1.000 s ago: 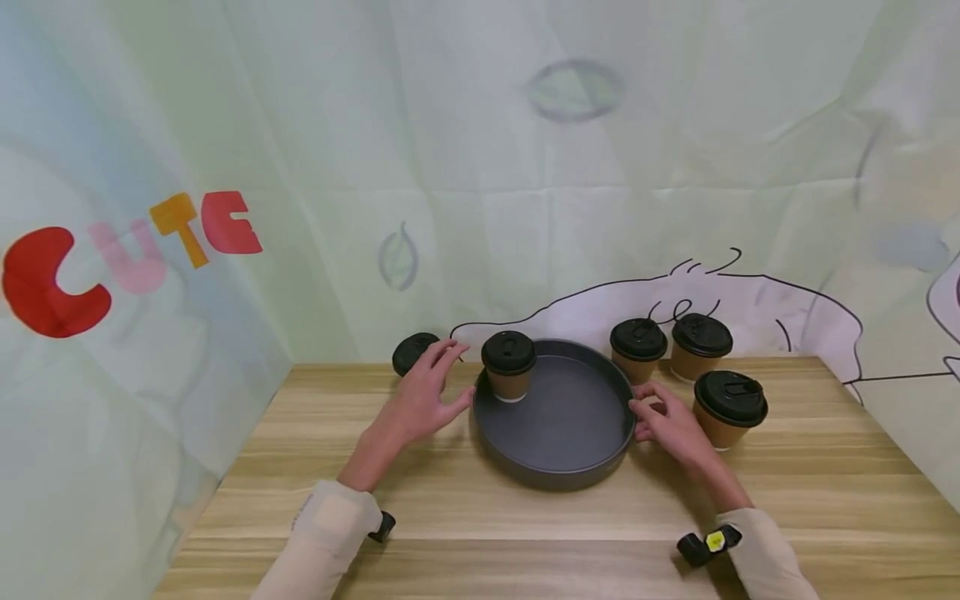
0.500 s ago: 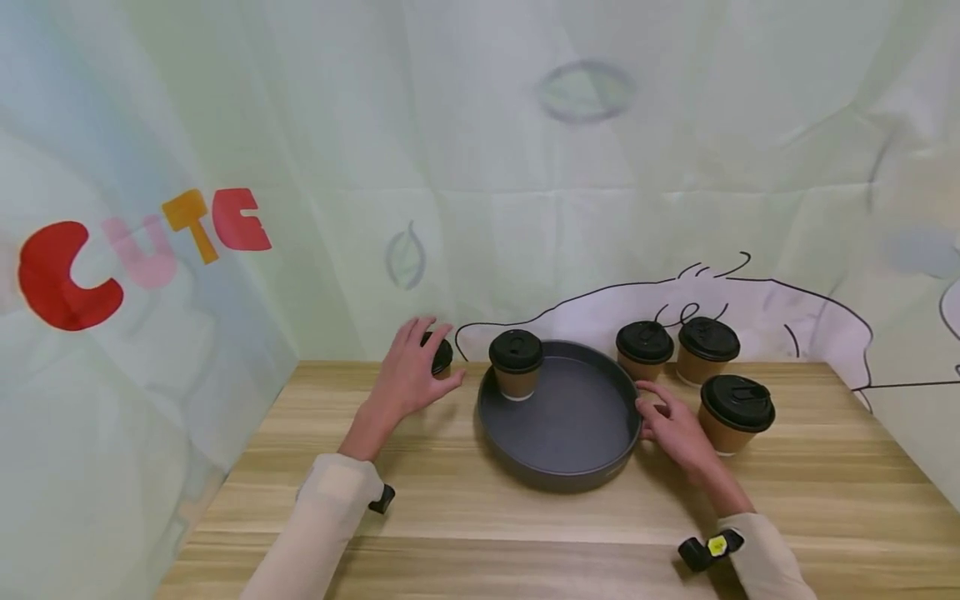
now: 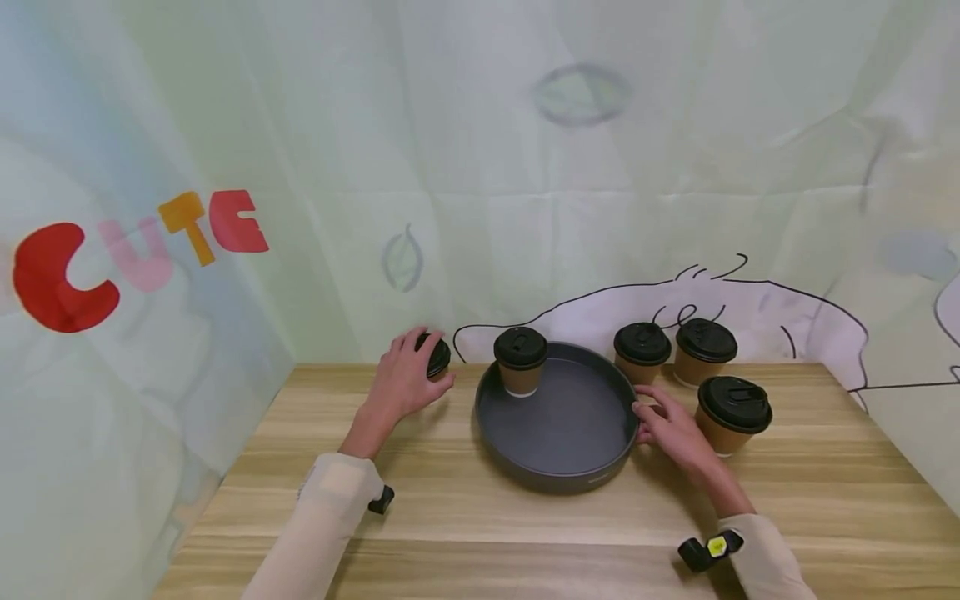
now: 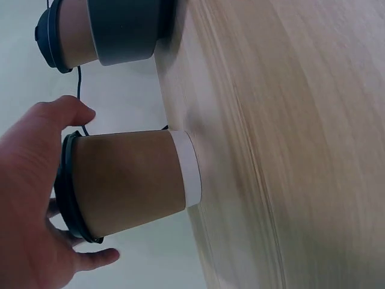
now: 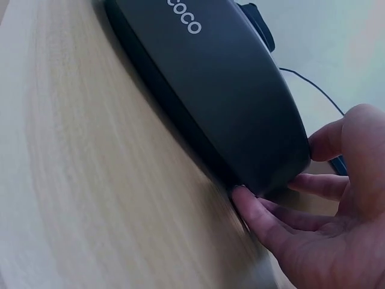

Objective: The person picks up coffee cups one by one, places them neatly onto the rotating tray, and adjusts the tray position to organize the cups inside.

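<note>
My left hand (image 3: 401,379) reaches around the black lid of a brown paper coffee cup (image 4: 129,180). Thumb and fingers lie on opposite sides of the lid, with a small gap at the thumb in the left wrist view. That cup stands upright on the table. My right hand (image 3: 672,427) holds the right side of a round dark grey cake pan (image 3: 555,482); in the right wrist view its fingertips meet the pan's wall and lower edge (image 5: 240,120). Inside the pan, near its left wall, stands another lidded coffee cup (image 3: 521,360).
Behind the right hand stand two lidded cups, one (image 3: 642,353) close to the pan and one (image 3: 703,350) beside it. A larger-looking cup (image 3: 732,414) is just right of that hand. A printed curtain (image 3: 480,208) hangs at the back edge of the wooden table (image 3: 487,550).
My left hand moved left from beside the pan to the cup at the far left, and its fingers came down around the lid. The right hand stayed at the pan.
</note>
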Tool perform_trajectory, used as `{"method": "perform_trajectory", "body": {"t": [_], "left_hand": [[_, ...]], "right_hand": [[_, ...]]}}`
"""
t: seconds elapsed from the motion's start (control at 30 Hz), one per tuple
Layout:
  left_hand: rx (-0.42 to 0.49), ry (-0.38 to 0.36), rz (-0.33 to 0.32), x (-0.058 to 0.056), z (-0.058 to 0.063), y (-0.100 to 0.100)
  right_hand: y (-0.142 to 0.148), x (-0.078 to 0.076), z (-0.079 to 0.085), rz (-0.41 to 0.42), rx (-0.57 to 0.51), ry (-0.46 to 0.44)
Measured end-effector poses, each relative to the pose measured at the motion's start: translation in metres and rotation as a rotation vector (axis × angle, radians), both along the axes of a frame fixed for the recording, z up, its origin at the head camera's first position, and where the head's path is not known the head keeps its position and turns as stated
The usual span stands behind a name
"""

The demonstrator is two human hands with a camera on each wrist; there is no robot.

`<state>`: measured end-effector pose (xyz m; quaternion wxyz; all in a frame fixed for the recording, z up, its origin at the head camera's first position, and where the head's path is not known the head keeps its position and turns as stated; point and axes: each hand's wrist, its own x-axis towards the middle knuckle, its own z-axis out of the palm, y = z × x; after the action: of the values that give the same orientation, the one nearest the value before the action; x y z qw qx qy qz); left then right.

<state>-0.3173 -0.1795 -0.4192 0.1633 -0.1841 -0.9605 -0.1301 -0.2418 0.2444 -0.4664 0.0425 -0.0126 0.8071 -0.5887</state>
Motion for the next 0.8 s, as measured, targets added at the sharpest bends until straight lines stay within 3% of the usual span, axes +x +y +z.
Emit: {"method": "perform_trajectory", "body": {"t": [0.23, 0.53, 0.8], "left_hand": [[0.088, -0.067, 0.007, -0.001, -0.003, -0.003], [0.168, -0.059, -0.024, 0.001, -0.008, -0.004], [0.278, -0.006, -0.068, -0.002, -0.021, -0.009]], "right_hand": [[0.000, 0.001, 0.000, -0.007, 0.031, 0.005], [-0.001, 0.000, 0.000, -0.024, 0.048, 0.020], [-0.002, 0.001, 0.000, -0.027, 0.062, 0.028]]}}
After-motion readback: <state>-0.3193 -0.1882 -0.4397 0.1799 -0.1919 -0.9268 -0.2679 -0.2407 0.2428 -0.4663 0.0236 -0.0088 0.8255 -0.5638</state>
